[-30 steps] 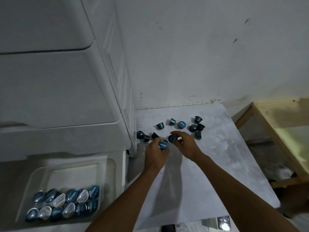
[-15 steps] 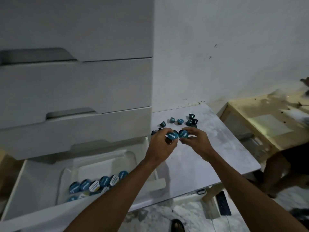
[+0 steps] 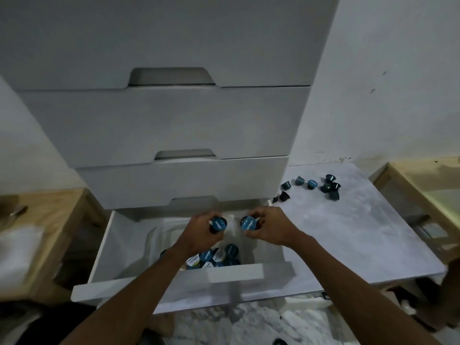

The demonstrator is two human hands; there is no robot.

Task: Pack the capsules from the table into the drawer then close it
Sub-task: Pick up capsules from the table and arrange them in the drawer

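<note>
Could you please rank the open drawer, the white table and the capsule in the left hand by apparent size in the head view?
1. Open drawer and white table: look alike, unsure.
2. Capsule in the left hand: smallest.

Both hands carried off the counter point(image 3: 348, 232) and now above the open drawer point(image 3: 174, 277), left hand point(image 3: 199, 232) gripping one blue capsule point(image 3: 219, 224), right hand point(image 3: 271, 229) another point(image 3: 248, 223), loose capsules point(image 3: 311, 186) left at 2 o'clock
</note>
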